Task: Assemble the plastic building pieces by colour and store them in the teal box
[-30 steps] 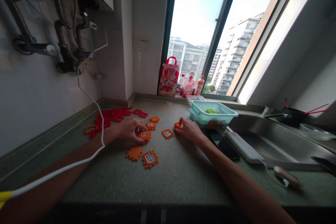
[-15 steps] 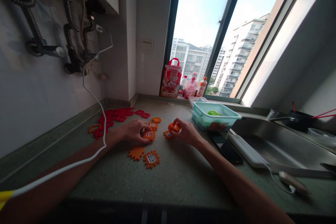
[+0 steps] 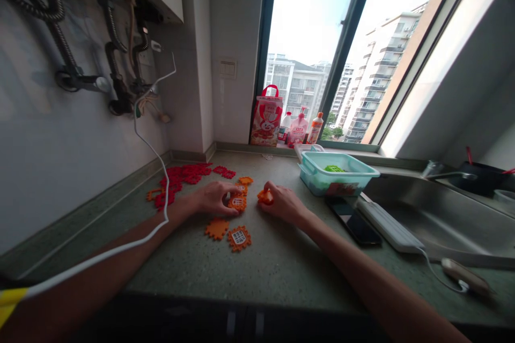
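Note:
My left hand (image 3: 213, 197) rests on the green countertop (image 3: 281, 262), its fingers curled onto an orange toothed tile with a white grid (image 3: 237, 203). My right hand (image 3: 282, 203) pinches another orange tile (image 3: 264, 196), lifted a little off the counter just right of the left hand. Nearer me lie a plain orange tile (image 3: 216, 228) and an orange tile with a white grid (image 3: 239, 237). A further orange tile (image 3: 245, 180) lies beyond the hands. Several red tiles (image 3: 183, 176) are heaped at the back left.
A teal plastic bin (image 3: 338, 173) with something green inside stands right of the hands, a phone (image 3: 353, 220) and a white power strip (image 3: 388, 225) in front of it. A steel sink (image 3: 434, 217) fills the right. A white cable (image 3: 148, 144) hangs across my left arm. Bottles and a red bag (image 3: 266, 123) line the window sill.
My right hand lifted an orange tile from beside the bin and carried it left toward my left hand. The left hand stayed on its tile. The view shifted slightly.

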Available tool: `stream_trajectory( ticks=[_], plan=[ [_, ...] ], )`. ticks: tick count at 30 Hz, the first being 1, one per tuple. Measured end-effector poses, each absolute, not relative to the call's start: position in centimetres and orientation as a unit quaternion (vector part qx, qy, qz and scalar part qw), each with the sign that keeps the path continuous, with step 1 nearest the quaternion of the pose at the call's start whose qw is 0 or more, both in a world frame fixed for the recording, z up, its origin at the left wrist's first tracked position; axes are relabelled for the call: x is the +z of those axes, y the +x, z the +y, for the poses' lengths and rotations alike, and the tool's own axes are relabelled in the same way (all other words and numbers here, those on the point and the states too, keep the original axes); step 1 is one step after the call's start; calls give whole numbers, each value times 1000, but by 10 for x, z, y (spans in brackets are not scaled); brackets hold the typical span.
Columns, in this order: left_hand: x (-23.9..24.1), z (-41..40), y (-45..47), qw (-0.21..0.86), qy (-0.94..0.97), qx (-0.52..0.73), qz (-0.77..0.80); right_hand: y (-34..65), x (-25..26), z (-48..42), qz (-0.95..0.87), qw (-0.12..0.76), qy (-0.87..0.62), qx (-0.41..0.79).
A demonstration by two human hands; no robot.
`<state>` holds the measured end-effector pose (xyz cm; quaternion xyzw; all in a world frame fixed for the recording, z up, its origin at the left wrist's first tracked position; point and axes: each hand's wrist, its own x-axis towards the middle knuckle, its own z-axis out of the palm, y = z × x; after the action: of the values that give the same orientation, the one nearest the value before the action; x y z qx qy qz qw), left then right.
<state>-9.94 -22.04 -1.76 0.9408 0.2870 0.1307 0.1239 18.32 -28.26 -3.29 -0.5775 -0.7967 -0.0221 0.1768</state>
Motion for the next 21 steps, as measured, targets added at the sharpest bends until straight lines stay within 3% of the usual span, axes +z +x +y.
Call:
stream_trajectory(
  ticks=[9, 17, 21],
  plan=[
    [-16, -230, -94, 126, 935, 148, 296, 200, -36, -277, -821, 197, -536, -17],
    [-22, -230, -90, 154, 927, 172, 297, 175, -18, -296, -834, 286, -472, -2],
    [-28, -236, -78, 172, 924, 187, 286, 163, -17, -301, -856, 263, -445, 23]
  ],
)
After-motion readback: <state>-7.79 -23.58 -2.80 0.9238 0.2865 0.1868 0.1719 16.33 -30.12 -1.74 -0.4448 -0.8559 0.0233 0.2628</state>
